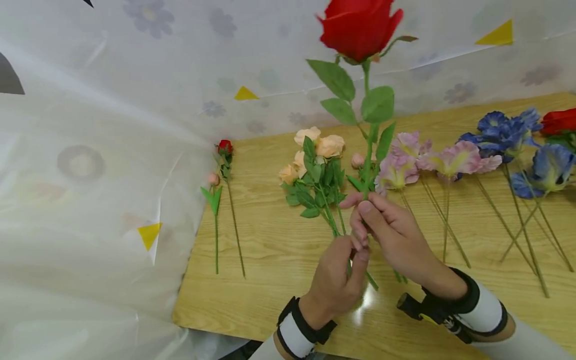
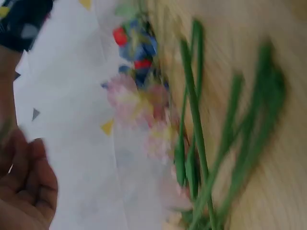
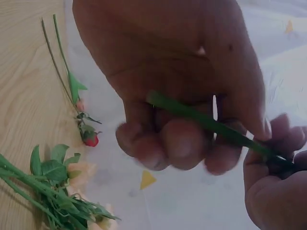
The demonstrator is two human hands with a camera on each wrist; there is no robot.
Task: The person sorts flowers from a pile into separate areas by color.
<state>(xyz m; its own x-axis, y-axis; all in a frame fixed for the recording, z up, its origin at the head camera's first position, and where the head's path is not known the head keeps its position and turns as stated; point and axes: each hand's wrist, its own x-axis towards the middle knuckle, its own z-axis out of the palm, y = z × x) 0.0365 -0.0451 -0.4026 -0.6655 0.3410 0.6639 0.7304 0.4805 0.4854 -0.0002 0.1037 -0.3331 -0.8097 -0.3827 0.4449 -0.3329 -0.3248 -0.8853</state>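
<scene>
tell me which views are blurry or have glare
Head view: sharp, with a bright glare patch on the table just below the left hand, and edges that bow like a wide lens. Left wrist view: heavily motion-blurred, the stems and flowers smeared. Right wrist view: the right hand and rose stem are close, dim and soft.

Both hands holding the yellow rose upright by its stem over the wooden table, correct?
Not quite: the rose is red, not yellow, as the head view shows. The rest holds: the left hand and right hand both grip its stem, upright above the wooden table.
</scene>
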